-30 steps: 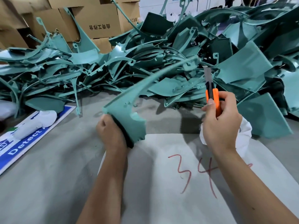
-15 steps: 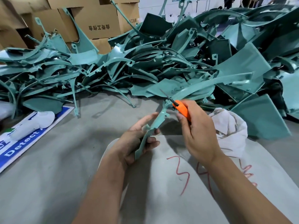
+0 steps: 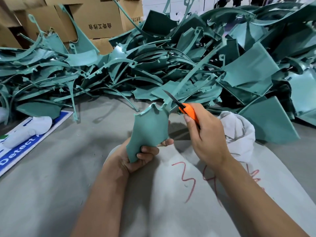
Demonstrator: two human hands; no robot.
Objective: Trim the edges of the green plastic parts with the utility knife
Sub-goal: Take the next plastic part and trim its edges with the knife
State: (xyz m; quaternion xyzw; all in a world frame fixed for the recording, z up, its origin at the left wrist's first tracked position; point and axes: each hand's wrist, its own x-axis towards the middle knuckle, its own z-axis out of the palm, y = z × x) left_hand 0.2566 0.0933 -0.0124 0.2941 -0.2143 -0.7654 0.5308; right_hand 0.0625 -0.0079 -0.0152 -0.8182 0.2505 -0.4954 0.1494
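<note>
Left hand [image 3: 136,159] curled round lower end of green part [image 3: 150,127], holding it upright over the tabletop [image 3: 51,185]. Right hand [image 3: 205,134] wrapped round orange knife [image 3: 188,112], blade laid against the part's upper right edge, by the long strip rising from it. Trimming judged under way on this piece. Behind, large pile [image 3: 153,65] of parts; trimmed or untrimmed cannot be told. Compared with half a second earlier: part turned broad face toward camera, knife raised to the top edge.

Parts pile [image 3: 188,62] behind held part [image 3: 150,127]
</note>
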